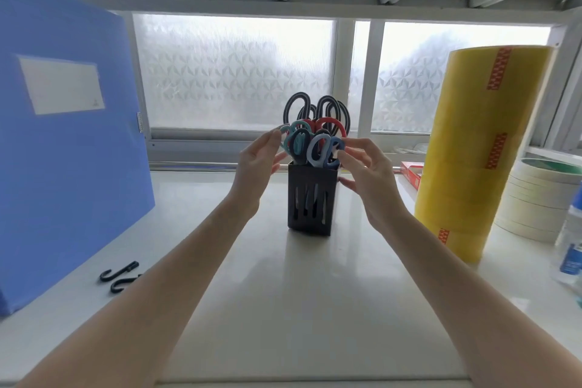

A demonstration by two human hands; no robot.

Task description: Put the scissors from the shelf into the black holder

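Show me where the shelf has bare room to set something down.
Free: the wide strip in front of the black holder, between the forearms, and the patch between the blue folder and the holder. Crowded: the right side, with the yellow tape stack, white tape rolls and bottle.

Both forearms reach forward, left hand [256,164] and right hand [367,176] raised, fingers seemingly spread.
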